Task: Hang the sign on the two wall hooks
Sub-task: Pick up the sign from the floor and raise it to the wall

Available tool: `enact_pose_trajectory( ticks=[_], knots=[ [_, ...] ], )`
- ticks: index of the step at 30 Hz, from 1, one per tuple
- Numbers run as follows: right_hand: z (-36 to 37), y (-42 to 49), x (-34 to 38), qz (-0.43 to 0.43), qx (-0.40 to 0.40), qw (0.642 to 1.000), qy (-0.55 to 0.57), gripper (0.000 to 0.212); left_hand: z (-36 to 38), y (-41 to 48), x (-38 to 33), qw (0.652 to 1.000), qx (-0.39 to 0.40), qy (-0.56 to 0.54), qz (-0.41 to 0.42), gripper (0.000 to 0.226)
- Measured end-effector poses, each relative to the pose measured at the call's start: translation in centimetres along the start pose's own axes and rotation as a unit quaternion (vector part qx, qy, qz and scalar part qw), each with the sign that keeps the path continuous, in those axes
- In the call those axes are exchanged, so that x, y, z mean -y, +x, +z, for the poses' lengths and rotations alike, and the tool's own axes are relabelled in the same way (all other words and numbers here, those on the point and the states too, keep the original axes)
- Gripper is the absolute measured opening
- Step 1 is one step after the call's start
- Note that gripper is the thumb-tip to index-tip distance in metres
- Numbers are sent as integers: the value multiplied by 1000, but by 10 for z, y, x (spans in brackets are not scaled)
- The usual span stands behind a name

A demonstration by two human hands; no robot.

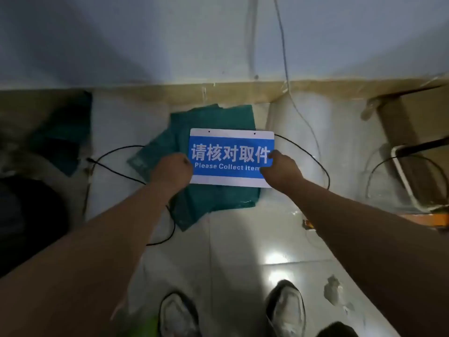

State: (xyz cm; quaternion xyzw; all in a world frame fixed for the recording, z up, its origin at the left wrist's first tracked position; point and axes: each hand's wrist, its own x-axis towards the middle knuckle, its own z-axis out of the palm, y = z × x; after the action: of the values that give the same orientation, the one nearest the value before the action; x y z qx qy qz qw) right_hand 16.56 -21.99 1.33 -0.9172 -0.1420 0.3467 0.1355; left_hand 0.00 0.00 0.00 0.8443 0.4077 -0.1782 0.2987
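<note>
Head view is showing both hands gripping the sign (230,158): the left hand (171,170) is clutching its left edge, the right hand (279,169) is pinching its right edge. The sign is hanging level above green bags (213,122) lying on the floor (243,239) near the wall's (170,45) base.

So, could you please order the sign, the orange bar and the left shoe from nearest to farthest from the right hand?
From the right hand:
1. Sign, in its grip.
2. Orange bar, on the floor to the right.
3. Left shoe, bottom of view.
</note>
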Motion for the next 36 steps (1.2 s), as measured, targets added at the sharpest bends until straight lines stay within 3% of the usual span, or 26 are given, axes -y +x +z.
enact_pose_trajectory(
  ticks=[4, 7, 11, 15, 18, 26, 31, 36],
  knots=[
    [43, 58, -20, -12, -71, 993, -94, 55, 46, 62, 19, 995, 5, -96, -15, 22],
    [60, 92, -36, -14, -185, 965, -187, 50, 74, 91, 27, 997, -17, -70, -29, 34],
    [77, 117, -42, 36, -229, 954, -192, 56, 100, 108, 30, 991, -70, -101, -62, 45],
    [83, 127, -32, 100, -223, 964, -101, 65, 109, 119, 33, 959, -88, -229, -138, 56],
    [82, 127, -24, 142, -214, 966, -24, 70, 112, 125, 39, 922, -67, -344, -163, 42],
    [64, 109, -10, 98, -210, 949, 215, 53, 93, 99, 28, 860, -87, -475, -165, 36],
    [8, 51, 16, 54, -214, 939, 263, 40, 20, 35, -5, 853, -157, -483, -117, 27],
    [-93, -44, 68, 33, -221, 929, 296, 41, -100, -52, -54, 855, -196, -473, -78, 26]
  ],
)
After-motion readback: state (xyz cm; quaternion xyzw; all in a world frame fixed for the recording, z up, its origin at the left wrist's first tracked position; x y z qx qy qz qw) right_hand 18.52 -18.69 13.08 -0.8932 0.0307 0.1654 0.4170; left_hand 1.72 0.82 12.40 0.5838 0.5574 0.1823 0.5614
